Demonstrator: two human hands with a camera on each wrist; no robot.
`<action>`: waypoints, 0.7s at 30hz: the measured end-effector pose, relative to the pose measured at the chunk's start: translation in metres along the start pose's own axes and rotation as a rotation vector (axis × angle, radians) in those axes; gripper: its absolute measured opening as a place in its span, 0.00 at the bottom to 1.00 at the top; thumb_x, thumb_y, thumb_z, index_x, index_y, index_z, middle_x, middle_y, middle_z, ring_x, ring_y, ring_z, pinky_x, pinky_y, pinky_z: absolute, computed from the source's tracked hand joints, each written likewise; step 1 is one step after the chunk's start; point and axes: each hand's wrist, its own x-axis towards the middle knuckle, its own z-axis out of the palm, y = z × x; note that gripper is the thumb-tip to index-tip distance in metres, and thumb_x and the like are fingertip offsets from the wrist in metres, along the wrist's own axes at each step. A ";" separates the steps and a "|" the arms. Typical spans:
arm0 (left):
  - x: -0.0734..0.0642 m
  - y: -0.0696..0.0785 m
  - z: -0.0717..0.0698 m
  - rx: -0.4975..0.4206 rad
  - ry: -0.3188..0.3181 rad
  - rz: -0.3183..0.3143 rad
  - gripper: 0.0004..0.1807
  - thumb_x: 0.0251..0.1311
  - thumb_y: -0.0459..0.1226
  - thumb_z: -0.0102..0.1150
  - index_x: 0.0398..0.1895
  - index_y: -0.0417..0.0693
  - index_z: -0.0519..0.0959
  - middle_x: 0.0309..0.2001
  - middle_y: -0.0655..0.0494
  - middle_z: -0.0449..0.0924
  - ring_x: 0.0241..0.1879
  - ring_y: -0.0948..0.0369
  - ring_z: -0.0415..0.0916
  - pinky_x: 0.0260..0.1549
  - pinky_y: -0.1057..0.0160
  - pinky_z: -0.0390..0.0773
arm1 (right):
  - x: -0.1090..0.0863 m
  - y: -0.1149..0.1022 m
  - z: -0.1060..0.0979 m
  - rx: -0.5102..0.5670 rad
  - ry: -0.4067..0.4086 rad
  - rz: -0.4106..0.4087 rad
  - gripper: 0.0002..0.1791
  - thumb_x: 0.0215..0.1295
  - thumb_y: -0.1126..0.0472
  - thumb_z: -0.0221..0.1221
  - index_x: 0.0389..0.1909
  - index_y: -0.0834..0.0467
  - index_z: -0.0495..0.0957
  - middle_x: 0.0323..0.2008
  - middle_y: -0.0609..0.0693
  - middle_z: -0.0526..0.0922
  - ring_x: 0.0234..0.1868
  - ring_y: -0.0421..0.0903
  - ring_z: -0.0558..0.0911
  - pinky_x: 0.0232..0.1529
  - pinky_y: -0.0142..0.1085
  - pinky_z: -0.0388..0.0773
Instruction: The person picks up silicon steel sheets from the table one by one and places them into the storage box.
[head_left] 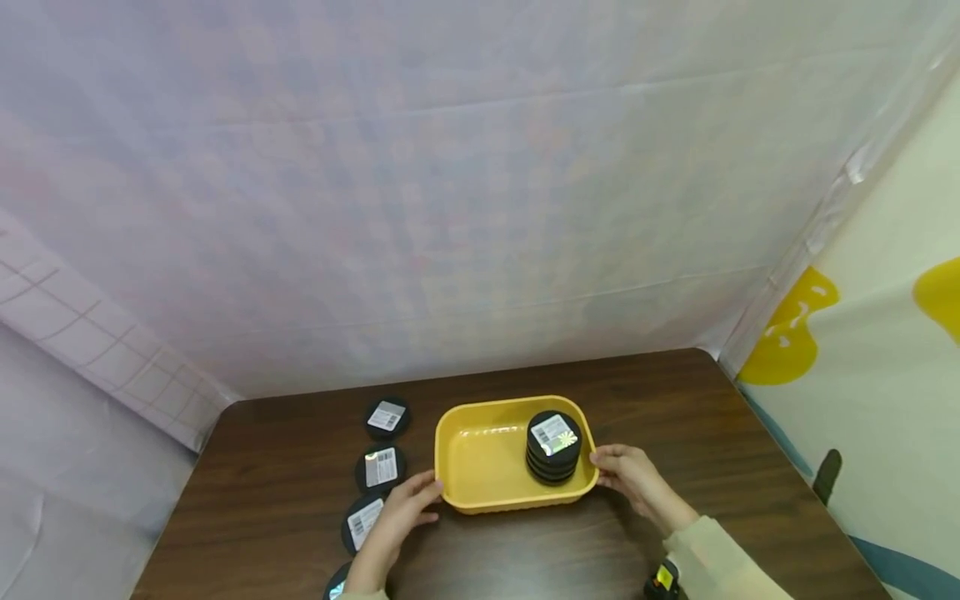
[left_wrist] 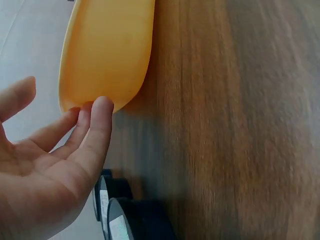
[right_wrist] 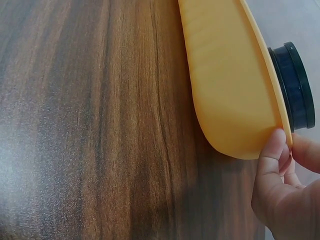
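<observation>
A yellow rectangular tray point(head_left: 480, 496) with rounded corners sits on the dark wooden table between both hands. Inside its right end stands a stack of several round black discs point(head_left: 553, 446), the top one with a white label. My left hand point(head_left: 405, 508) is at the tray's left end, nearly straight fingers point(left_wrist: 101, 112) touching just under its rim while the thumb stands away. At the opposite end, my right hand point(head_left: 633, 479) pinches the rim between thumb and fingers; the right wrist view shows the tray's rim point(right_wrist: 272, 75) caught there, with the stack rising above it.
Left of the tray runs a column of separate black discs with white labels, such as the far disc point(head_left: 387, 417) and another disc point(head_left: 380, 468); the left forearm partly covers the nearer ones. A pale curtain point(head_left: 480, 250) hangs behind the table's point(head_left: 645, 379) far edge.
</observation>
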 end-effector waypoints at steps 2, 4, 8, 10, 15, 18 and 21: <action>-0.004 0.001 0.000 0.068 0.024 0.036 0.31 0.66 0.40 0.50 0.61 0.22 0.60 0.55 0.29 0.69 0.50 0.43 0.73 0.44 0.51 0.78 | 0.000 0.000 0.000 -0.001 0.000 0.002 0.11 0.59 0.71 0.55 0.40 0.76 0.71 0.26 0.51 0.75 0.25 0.42 0.74 0.28 0.31 0.78; -0.008 0.002 0.001 0.182 0.061 0.081 0.33 0.66 0.44 0.50 0.62 0.24 0.60 0.58 0.30 0.68 0.55 0.41 0.70 0.49 0.48 0.74 | 0.000 0.000 0.001 0.001 0.005 0.003 0.11 0.59 0.71 0.56 0.40 0.76 0.71 0.25 0.51 0.75 0.24 0.41 0.74 0.27 0.30 0.77; -0.017 0.002 0.003 0.475 0.151 0.155 0.37 0.63 0.50 0.52 0.64 0.30 0.62 0.62 0.35 0.65 0.62 0.41 0.62 0.58 0.42 0.62 | 0.000 0.000 0.001 -0.003 0.006 0.004 0.12 0.59 0.71 0.56 0.40 0.76 0.71 0.26 0.52 0.75 0.24 0.41 0.74 0.27 0.30 0.77; -0.021 0.000 0.005 0.583 0.181 0.185 0.40 0.61 0.52 0.54 0.65 0.30 0.61 0.65 0.35 0.61 0.64 0.40 0.57 0.60 0.39 0.57 | 0.000 0.001 0.001 -0.003 0.006 0.002 0.12 0.59 0.71 0.56 0.40 0.76 0.71 0.26 0.52 0.76 0.24 0.41 0.74 0.27 0.30 0.78; -0.028 -0.006 0.005 0.720 0.245 0.222 0.49 0.55 0.55 0.59 0.66 0.25 0.55 0.68 0.32 0.51 0.68 0.39 0.47 0.63 0.37 0.47 | 0.001 0.001 0.000 -0.005 0.000 -0.002 0.12 0.59 0.70 0.55 0.40 0.76 0.71 0.26 0.52 0.76 0.25 0.41 0.75 0.28 0.30 0.78; -0.032 -0.009 0.003 0.787 0.284 0.235 0.54 0.51 0.58 0.60 0.66 0.25 0.53 0.68 0.31 0.49 0.68 0.39 0.46 0.62 0.36 0.47 | 0.001 0.001 -0.001 -0.010 -0.008 -0.004 0.13 0.59 0.70 0.55 0.41 0.76 0.70 0.26 0.52 0.76 0.25 0.41 0.75 0.28 0.30 0.78; -0.037 -0.011 0.000 0.843 0.319 0.259 0.57 0.47 0.60 0.62 0.66 0.24 0.52 0.68 0.30 0.48 0.68 0.38 0.46 0.61 0.35 0.49 | 0.001 0.001 0.000 -0.008 -0.004 -0.001 0.13 0.60 0.70 0.55 0.41 0.76 0.70 0.26 0.52 0.76 0.25 0.42 0.75 0.27 0.30 0.77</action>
